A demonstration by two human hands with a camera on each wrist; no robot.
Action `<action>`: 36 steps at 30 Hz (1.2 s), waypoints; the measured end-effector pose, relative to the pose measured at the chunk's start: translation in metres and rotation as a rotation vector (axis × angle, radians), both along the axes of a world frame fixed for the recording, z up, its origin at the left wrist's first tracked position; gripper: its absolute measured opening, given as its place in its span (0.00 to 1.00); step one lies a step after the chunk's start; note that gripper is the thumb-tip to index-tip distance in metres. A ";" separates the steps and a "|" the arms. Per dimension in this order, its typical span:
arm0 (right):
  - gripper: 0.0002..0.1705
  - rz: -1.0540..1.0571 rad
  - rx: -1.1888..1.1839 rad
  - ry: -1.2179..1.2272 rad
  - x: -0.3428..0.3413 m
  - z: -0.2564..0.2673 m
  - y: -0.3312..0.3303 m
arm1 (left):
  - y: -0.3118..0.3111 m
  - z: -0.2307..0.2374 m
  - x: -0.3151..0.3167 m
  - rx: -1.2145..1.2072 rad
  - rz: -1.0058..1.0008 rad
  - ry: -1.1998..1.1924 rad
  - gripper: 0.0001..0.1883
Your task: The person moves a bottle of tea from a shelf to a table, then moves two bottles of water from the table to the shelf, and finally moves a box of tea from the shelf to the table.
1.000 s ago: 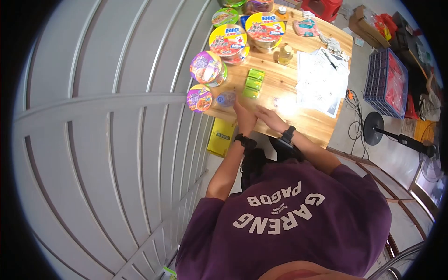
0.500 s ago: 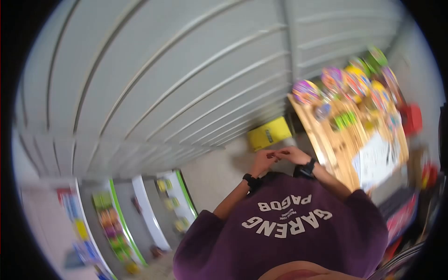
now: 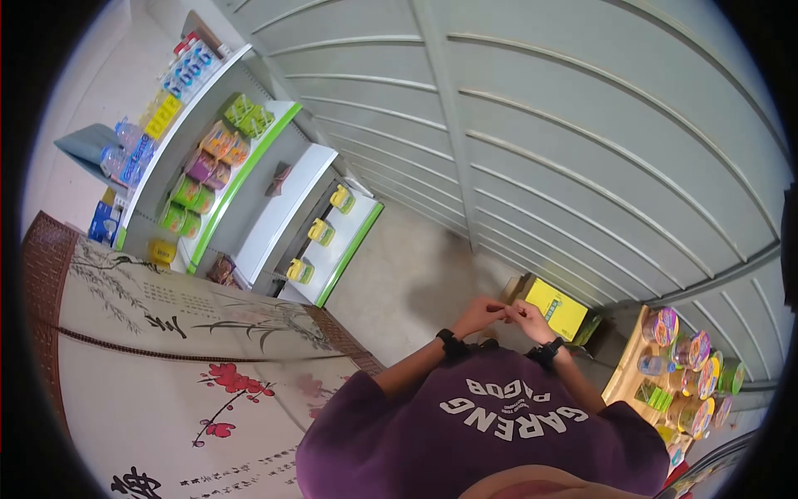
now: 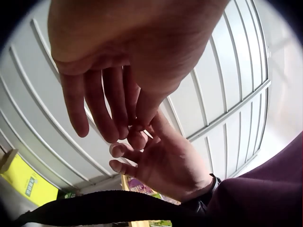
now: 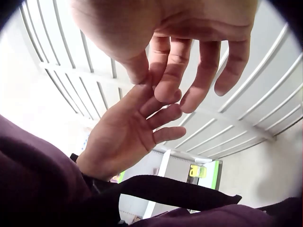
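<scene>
In front of the body, my left hand [image 3: 480, 316] and right hand [image 3: 529, 319] meet at the fingertips, with no object showing between them. The left wrist view shows the left hand [image 4: 128, 61] from close up, its fingers loosely bent and its thumb and index tips against the right hand [image 4: 163, 163]. From the other side, the right wrist view has the right hand [image 5: 189, 42] with relaxed, slightly bent fingers, its thumb touching the left hand [image 5: 125, 130]. Both wrists wear black bands. Nearest the hands is a yellow box [image 3: 555, 306] on the floor.
A wooden table [image 3: 625, 374] with noodle cups [image 3: 690, 349], a bottle [image 3: 656, 365] and green packs [image 3: 654, 396] stands at the right. White shelves [image 3: 287, 208] with packaged goods rise at the left. A painted folding screen [image 3: 208, 358] stands below them. Grey ribbed wall [image 3: 540, 150] runs behind.
The view has swung left, away from the table toward the shelves and screen. My hands have left the tabletop area and now hang over the floor, still together.
</scene>
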State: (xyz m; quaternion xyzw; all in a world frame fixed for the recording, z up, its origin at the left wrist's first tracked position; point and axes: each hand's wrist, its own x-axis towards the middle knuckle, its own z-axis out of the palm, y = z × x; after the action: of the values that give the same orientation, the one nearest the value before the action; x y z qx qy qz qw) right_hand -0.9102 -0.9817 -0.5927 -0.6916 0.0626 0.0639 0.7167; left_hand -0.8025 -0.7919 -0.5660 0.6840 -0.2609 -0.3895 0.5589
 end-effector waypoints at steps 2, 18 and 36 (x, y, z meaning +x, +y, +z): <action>0.15 0.088 -0.030 0.051 0.030 0.014 0.025 | 0.030 -0.003 0.008 0.033 0.115 0.010 0.17; 0.20 0.807 -0.177 -0.056 0.238 0.005 0.187 | 0.201 -0.038 0.073 0.005 0.851 0.004 0.12; 0.22 1.006 -0.160 0.147 0.536 0.057 0.318 | 0.320 -0.012 0.323 0.013 0.978 0.019 0.13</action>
State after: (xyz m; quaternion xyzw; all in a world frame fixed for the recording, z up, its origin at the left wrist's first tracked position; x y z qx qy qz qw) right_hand -0.3746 -0.6636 -0.5362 -0.6825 -0.2231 0.4442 0.5359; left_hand -0.4795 -0.4716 -0.5782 0.7263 0.0985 -0.0895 0.6744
